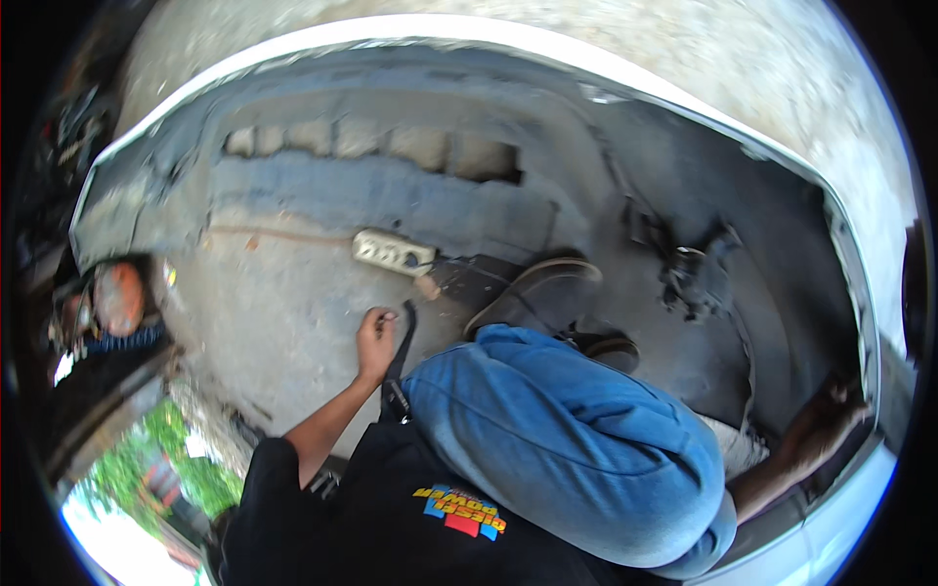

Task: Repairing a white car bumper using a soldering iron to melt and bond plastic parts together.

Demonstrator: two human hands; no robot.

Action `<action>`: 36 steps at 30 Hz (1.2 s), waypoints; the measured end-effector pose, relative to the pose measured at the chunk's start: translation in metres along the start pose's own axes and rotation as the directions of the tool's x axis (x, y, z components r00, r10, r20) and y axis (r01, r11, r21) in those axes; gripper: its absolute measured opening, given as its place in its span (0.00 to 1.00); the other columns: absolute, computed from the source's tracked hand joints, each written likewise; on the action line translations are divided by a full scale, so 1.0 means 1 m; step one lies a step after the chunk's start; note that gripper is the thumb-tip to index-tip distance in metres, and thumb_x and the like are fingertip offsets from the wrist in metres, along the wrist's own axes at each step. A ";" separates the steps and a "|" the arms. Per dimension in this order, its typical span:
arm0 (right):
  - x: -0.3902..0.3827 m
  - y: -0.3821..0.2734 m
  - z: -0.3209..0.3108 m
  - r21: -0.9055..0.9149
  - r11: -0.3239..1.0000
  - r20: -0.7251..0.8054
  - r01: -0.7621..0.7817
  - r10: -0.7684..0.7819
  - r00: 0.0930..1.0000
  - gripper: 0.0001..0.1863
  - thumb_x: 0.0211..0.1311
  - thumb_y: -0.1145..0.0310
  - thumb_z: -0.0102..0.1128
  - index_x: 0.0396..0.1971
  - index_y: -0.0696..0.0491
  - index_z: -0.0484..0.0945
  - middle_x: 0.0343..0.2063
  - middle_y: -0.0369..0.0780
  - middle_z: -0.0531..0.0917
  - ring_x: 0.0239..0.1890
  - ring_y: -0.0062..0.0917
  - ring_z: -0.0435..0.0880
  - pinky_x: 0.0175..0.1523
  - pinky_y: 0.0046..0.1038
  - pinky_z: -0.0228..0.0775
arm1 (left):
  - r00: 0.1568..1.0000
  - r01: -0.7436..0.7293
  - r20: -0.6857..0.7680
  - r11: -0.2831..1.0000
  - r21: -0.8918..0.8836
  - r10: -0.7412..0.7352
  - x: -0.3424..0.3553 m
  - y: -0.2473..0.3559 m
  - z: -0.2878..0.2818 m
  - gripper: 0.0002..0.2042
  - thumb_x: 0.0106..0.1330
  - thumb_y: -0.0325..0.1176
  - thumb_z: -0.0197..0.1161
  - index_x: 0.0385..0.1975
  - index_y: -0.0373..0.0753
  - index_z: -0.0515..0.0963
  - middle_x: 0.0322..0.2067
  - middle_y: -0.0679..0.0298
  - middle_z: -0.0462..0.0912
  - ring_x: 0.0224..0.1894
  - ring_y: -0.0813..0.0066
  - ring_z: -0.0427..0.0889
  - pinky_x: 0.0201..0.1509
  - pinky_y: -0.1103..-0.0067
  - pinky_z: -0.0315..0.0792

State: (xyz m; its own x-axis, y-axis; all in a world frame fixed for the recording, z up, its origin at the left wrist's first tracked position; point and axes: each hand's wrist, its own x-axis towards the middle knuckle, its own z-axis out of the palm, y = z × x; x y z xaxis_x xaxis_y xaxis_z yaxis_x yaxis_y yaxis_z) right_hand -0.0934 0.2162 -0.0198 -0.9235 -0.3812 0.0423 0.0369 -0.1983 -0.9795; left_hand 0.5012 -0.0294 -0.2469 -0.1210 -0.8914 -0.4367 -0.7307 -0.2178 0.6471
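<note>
My left hand [374, 347] is raised over the concrete floor with its fingers curled together; what they hold, if anything, is too small to make out. Beside it dangles a black strap [404, 342]. On my other side, my right hand [829, 415] grips the edge of a large curved bumper [858, 283], white outside and dark grey inside. The bumper stands around my legs and feet. Blur hides the detail of the right fingertips.
A pale power strip [394, 252] with a plug in it lies ahead of my left hand. A black tool-like object [699, 276] sits inside the bumper to the right. Near my shoe [537, 293] run dark cables. An orange rounded object [119, 298] is at the far left.
</note>
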 end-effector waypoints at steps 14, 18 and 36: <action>-0.013 0.006 0.056 0.065 0.998 -0.133 0.009 0.000 0.991 0.13 0.68 0.64 0.65 0.33 0.60 0.81 0.28 0.42 0.83 0.35 0.25 0.81 0.47 0.29 0.70 | 0.662 -0.748 -0.020 0.659 -0.076 0.749 0.063 0.244 0.044 0.08 0.73 0.31 0.50 0.38 0.35 0.75 0.43 0.56 0.73 0.46 0.65 0.73 0.54 0.70 0.68; -0.019 0.004 0.056 0.002 1.000 -0.122 -0.006 0.006 0.992 0.16 0.69 0.59 0.63 0.30 0.58 0.80 0.27 0.40 0.82 0.35 0.24 0.79 0.47 0.28 0.68 | 0.040 -0.982 0.088 0.055 -0.181 0.995 0.047 0.387 0.072 0.09 0.66 0.36 0.57 0.40 0.37 0.74 0.50 0.52 0.73 0.58 0.48 0.74 0.63 0.55 0.68; -0.003 -0.011 0.061 -0.167 0.985 -0.090 -0.051 0.036 0.995 0.26 0.65 0.47 0.67 0.39 0.61 0.84 0.29 0.39 0.86 0.35 0.16 0.80 0.45 0.19 0.68 | -0.582 -0.810 0.210 -0.537 -0.235 0.786 -0.015 0.549 0.205 0.22 0.65 0.22 0.64 0.59 0.46 0.79 0.58 0.59 0.79 0.58 0.60 0.81 0.59 0.72 0.78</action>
State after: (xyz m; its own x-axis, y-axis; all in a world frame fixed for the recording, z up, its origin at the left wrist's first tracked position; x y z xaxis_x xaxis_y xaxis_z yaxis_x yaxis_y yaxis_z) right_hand -0.0675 0.1643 0.0033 -0.9523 -0.3049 -0.0110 0.0195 -0.0249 -0.9995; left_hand -0.0354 -0.0544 -0.0136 -0.6449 0.4306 0.6314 0.6479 0.7462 0.1530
